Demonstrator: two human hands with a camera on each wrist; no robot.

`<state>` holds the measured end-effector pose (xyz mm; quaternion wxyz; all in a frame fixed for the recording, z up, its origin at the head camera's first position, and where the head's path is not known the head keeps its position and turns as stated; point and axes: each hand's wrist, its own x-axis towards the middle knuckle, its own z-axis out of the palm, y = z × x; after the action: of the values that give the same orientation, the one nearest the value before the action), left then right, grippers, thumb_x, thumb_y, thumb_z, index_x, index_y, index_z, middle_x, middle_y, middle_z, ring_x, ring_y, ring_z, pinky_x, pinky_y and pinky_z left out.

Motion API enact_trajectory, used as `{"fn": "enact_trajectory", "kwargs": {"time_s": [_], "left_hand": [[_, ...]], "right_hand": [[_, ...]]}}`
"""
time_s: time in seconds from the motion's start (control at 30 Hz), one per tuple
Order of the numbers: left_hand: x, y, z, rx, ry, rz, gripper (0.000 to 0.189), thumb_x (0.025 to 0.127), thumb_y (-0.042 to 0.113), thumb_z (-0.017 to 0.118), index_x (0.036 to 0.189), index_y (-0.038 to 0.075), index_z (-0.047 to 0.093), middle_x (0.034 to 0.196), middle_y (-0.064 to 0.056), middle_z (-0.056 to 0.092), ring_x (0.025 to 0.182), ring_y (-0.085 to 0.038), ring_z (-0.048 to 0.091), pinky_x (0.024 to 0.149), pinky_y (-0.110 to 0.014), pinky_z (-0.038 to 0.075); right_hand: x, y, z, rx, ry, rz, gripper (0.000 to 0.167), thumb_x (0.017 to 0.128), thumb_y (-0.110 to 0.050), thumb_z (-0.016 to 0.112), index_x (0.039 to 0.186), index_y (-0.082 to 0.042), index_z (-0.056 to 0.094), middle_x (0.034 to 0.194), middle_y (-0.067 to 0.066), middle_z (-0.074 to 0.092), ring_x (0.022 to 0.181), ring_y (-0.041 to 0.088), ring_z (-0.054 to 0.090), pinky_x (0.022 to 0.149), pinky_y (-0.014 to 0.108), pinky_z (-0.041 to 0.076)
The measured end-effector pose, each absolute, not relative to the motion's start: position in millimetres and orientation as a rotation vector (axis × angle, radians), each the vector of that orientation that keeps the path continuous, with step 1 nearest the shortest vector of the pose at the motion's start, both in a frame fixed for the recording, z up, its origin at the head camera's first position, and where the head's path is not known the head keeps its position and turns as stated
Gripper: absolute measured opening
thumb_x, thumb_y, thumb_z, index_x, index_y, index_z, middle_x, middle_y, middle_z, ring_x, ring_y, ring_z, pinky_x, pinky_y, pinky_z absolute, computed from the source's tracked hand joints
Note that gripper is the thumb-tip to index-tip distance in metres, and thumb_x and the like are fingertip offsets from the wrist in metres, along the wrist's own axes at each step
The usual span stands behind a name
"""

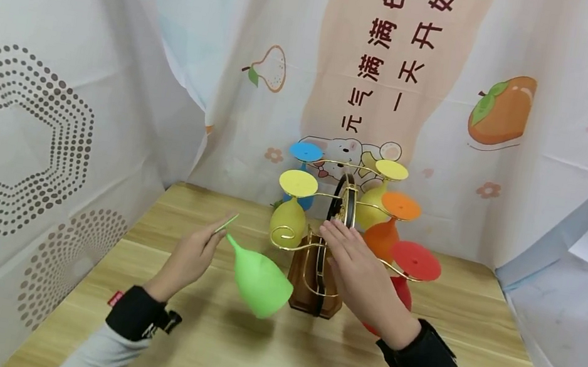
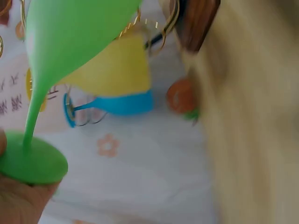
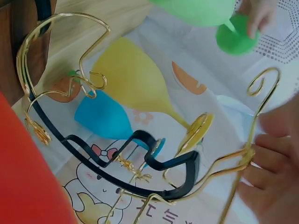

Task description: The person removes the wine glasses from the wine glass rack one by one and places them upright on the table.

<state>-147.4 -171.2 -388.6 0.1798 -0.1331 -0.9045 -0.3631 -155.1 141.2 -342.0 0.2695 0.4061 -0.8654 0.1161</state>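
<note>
My left hand [image 1: 188, 260] pinches the round foot of a light green wine glass [image 1: 261, 280]. The glass is tilted, bowl down and to the right, in the air left of a glass rack. This rack has gold wire arms [image 1: 292, 248], a black band and a brown wooden base [image 1: 299, 292]. My right hand [image 1: 365, 277] rests against the rack's front wire with fingers fairly straight; the right wrist view shows its fingers [image 3: 268, 158] touching the gold wire. Upside down on the rack hang a yellow glass [image 1: 288, 224] and a blue glass [image 1: 307, 152] on the left.
On the rack's right side hang another yellow glass [image 1: 374, 205], an orange glass [image 1: 381, 238] and a red glass [image 1: 416, 261], partly behind my right hand. The rack stands on a wood-grain table [image 1: 201, 347]. Printed curtains [image 1: 247, 113] enclose the back and sides.
</note>
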Motion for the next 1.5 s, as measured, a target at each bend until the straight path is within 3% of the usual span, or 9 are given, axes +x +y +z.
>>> {"fn": "enact_trajectory", "kwargs": {"time_s": [0.13, 0.23, 0.37, 0.5, 0.67, 0.8, 0.97, 1.3, 1.5], "left_hand": [[-128, -158, -415, -0.126, -2.466, -1.334, 0.039, 0.103, 0.016, 0.041, 0.137, -0.001, 0.05, 0.059, 0.001, 0.037, 0.04, 0.001, 0.022, 0.041, -0.018, 0.031], [-114, -144, -424, -0.015, -2.401, -1.461, 0.039, 0.104, 0.017, 0.041, 0.135, -0.005, 0.051, 0.056, -0.004, 0.043, 0.041, 0.0, 0.032, 0.042, -0.018, 0.036], [-103, -120, -429, 0.005, -2.292, -1.522, 0.037, 0.103, 0.017, 0.043, 0.133, -0.003, 0.055, 0.095, -0.024, 0.069, 0.068, -0.007, 0.057, 0.068, -0.026, 0.055], [-95, -97, -431, -0.066, -2.238, -1.603, 0.039, 0.104, 0.02, 0.041, 0.137, 0.003, 0.051, 0.134, -0.022, 0.057, 0.076, -0.007, 0.058, 0.089, -0.031, 0.053], [-84, -76, -434, -0.126, -2.21, -1.669, 0.039, 0.104, 0.019, 0.04, 0.14, 0.006, 0.049, 0.143, -0.017, 0.049, 0.065, -0.008, 0.053, 0.09, -0.032, 0.052], [-79, -63, -435, -0.144, -2.216, -1.7, 0.04, 0.104, 0.019, 0.04, 0.14, 0.005, 0.048, 0.144, -0.015, 0.048, 0.12, -0.02, 0.058, 0.106, -0.041, 0.045], [-77, -54, -435, -0.195, -2.218, -1.729, 0.04, 0.104, 0.018, 0.04, 0.141, 0.003, 0.047, 0.145, -0.013, 0.048, 0.136, -0.026, 0.043, 0.11, -0.043, 0.039], [-66, -58, -434, -0.489, -2.49, -1.718, 0.065, 0.093, 0.032, 0.063, 0.15, 0.023, 0.033, 0.154, 0.0, 0.037, 0.142, -0.023, 0.037, 0.113, -0.049, 0.037], [-63, -85, -442, -0.6, -2.743, -1.433, 0.083, 0.086, 0.042, 0.07, 0.153, 0.025, 0.024, 0.158, -0.003, 0.03, 0.143, -0.027, 0.035, 0.114, -0.05, 0.035]], "right_hand": [[-123, 153, -361, 1.017, -2.192, 0.67, 0.044, 0.091, -0.023, 0.067, 0.127, 0.0, 0.059, 0.124, 0.014, 0.066, 0.115, 0.027, 0.062, 0.111, 0.015, 0.038], [-94, 158, -386, 0.9, -2.257, 0.99, 0.04, 0.083, -0.022, 0.075, 0.117, -0.004, 0.065, 0.111, 0.011, 0.071, 0.1, 0.022, 0.067, 0.098, 0.005, 0.043], [-73, 154, -412, 0.681, -2.454, 1.527, 0.043, 0.079, -0.01, 0.077, 0.119, -0.002, 0.064, 0.116, 0.015, 0.07, 0.101, 0.006, 0.068, 0.091, 0.012, 0.051], [-68, 145, -423, 0.331, -2.505, 2.056, 0.052, 0.082, -0.005, 0.074, 0.128, 0.008, 0.054, 0.124, 0.024, 0.062, 0.101, -0.002, 0.064, 0.087, 0.018, 0.055], [-64, 137, -430, 0.044, -2.426, 2.293, 0.058, 0.077, -0.004, 0.076, 0.128, 0.007, 0.051, 0.113, 0.012, 0.064, 0.091, 0.007, 0.064, 0.077, 0.023, 0.057], [-57, 136, -433, -0.024, -2.341, 2.329, 0.06, 0.077, 0.0, 0.074, 0.13, 0.002, 0.046, 0.109, 0.001, 0.061, 0.092, 0.01, 0.061, 0.076, 0.024, 0.056], [-45, 140, -431, -0.049, -2.309, 2.31, 0.059, 0.079, 0.002, 0.071, 0.132, 0.002, 0.044, 0.109, -0.001, 0.059, 0.092, 0.008, 0.061, 0.077, 0.022, 0.055], [-31, 216, -395, 0.466, -2.635, 1.832, 0.047, 0.085, -0.003, 0.069, 0.127, 0.004, 0.051, 0.107, -0.019, 0.063, 0.093, 0.0, 0.062, 0.079, 0.02, 0.054], [-30, 305, -355, 1.057, -2.944, 1.228, 0.017, 0.082, -0.002, 0.071, 0.095, -0.007, 0.061, 0.078, -0.009, 0.059, 0.073, -0.008, 0.049, 0.061, 0.018, 0.044]]}}
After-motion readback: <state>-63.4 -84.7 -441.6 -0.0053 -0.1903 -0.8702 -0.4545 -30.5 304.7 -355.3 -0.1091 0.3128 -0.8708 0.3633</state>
